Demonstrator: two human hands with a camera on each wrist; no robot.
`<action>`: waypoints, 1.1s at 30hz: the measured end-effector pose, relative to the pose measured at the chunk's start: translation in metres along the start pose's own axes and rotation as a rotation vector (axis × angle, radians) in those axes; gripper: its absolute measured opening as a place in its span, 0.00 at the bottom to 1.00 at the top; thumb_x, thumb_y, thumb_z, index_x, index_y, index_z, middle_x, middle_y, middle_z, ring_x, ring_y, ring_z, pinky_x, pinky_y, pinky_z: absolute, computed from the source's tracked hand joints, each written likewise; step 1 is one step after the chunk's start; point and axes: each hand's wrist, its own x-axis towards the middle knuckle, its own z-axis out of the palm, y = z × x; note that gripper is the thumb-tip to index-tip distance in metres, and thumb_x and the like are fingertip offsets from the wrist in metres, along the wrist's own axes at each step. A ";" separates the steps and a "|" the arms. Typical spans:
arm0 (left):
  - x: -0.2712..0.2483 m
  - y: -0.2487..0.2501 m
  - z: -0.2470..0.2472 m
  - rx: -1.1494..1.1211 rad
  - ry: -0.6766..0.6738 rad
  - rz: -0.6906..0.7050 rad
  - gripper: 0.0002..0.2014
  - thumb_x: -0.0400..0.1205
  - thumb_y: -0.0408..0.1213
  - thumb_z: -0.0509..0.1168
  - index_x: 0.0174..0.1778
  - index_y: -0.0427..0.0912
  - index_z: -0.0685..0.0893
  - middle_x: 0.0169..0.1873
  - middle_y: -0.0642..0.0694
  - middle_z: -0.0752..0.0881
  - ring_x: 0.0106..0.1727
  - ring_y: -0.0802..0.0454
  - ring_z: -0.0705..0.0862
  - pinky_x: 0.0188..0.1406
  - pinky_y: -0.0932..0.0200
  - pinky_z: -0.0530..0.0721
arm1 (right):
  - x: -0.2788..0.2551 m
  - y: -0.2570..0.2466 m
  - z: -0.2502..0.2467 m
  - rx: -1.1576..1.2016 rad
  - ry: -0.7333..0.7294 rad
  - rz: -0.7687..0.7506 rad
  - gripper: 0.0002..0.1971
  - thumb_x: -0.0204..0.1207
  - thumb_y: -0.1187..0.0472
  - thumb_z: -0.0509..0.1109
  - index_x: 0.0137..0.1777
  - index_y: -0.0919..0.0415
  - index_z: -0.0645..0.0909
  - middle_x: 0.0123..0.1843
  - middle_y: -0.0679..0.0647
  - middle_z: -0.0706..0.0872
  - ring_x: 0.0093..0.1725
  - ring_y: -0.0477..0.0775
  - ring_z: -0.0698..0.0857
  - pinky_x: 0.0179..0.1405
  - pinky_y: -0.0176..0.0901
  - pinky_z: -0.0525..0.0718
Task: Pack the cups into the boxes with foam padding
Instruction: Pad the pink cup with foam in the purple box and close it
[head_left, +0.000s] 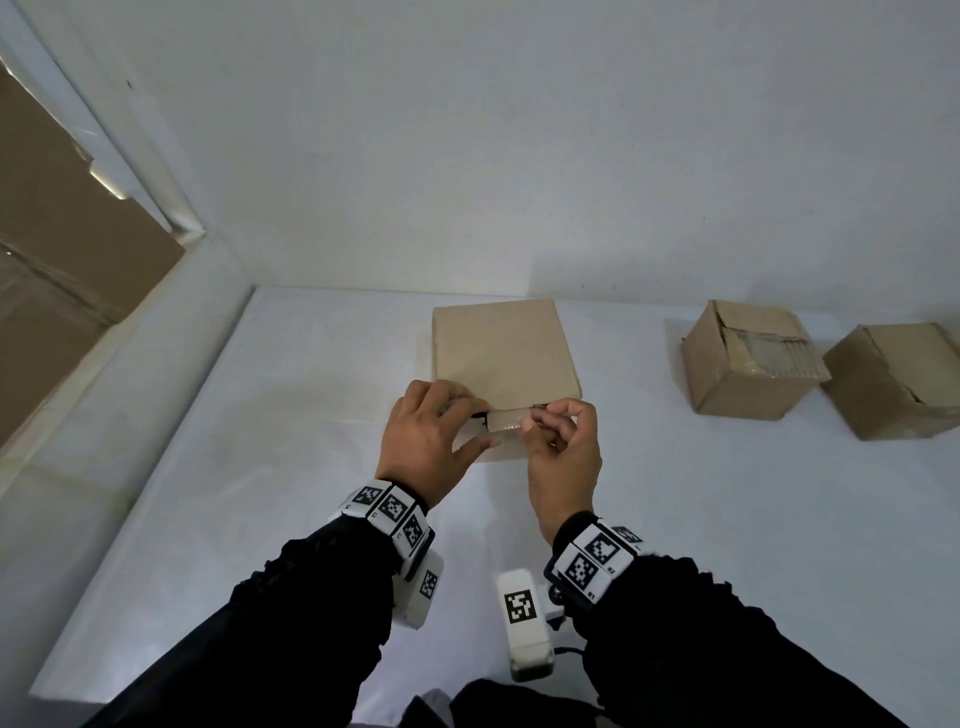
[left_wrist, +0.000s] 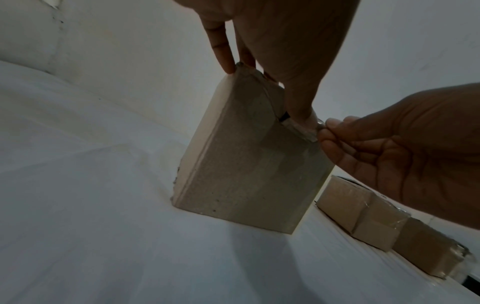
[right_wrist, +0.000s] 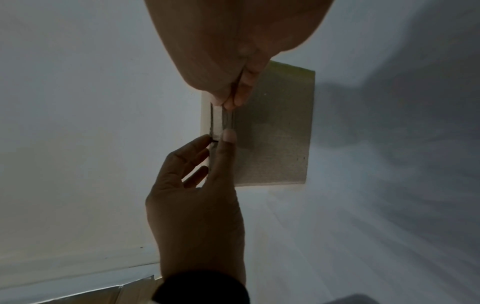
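A closed brown cardboard box (head_left: 504, 348) (left_wrist: 246, 174) (right_wrist: 275, 133) lies flat on the white table (head_left: 260, 441), in front of me. A narrow flap (head_left: 506, 420) (left_wrist: 303, 131) (right_wrist: 217, 121) stands out at its near top edge, with a dark gap beside it. My left hand (head_left: 431, 436) (left_wrist: 298, 82) (right_wrist: 197, 205) pinches the flap's left end, thumb in front and fingers on the lid. My right hand (head_left: 556, 441) (left_wrist: 402, 154) (right_wrist: 233, 51) pinches the flap's right end between thumb and forefinger. No cup or foam shows.
Two more taped cardboard boxes (head_left: 748, 358) (head_left: 898, 379) stand at the right, near the white back wall (head_left: 519, 156); the left wrist view shows these boxes (left_wrist: 345, 207) (left_wrist: 426, 246) too. A brown cardboard panel (head_left: 62, 234) leans beyond the table's left side.
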 end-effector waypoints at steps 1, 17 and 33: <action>0.002 0.001 0.000 0.004 -0.006 -0.008 0.16 0.76 0.57 0.72 0.52 0.51 0.87 0.48 0.52 0.83 0.48 0.45 0.78 0.45 0.47 0.81 | 0.000 0.000 0.000 0.000 0.007 -0.007 0.14 0.75 0.69 0.75 0.51 0.54 0.74 0.48 0.53 0.90 0.44 0.48 0.88 0.48 0.30 0.82; 0.012 -0.005 0.005 -0.110 -0.103 -0.287 0.36 0.70 0.68 0.65 0.70 0.53 0.75 0.76 0.45 0.66 0.65 0.40 0.75 0.65 0.46 0.77 | 0.047 0.001 -0.029 -0.619 -0.137 -0.456 0.22 0.68 0.44 0.80 0.60 0.48 0.80 0.66 0.47 0.75 0.67 0.54 0.69 0.66 0.43 0.70; 0.028 -0.010 0.002 -0.173 -0.100 -0.415 0.25 0.71 0.52 0.77 0.60 0.48 0.80 0.66 0.49 0.70 0.42 0.48 0.82 0.43 0.54 0.83 | 0.065 0.002 -0.036 -0.762 -0.288 -0.588 0.14 0.74 0.49 0.75 0.54 0.53 0.79 0.62 0.48 0.73 0.57 0.50 0.80 0.41 0.43 0.83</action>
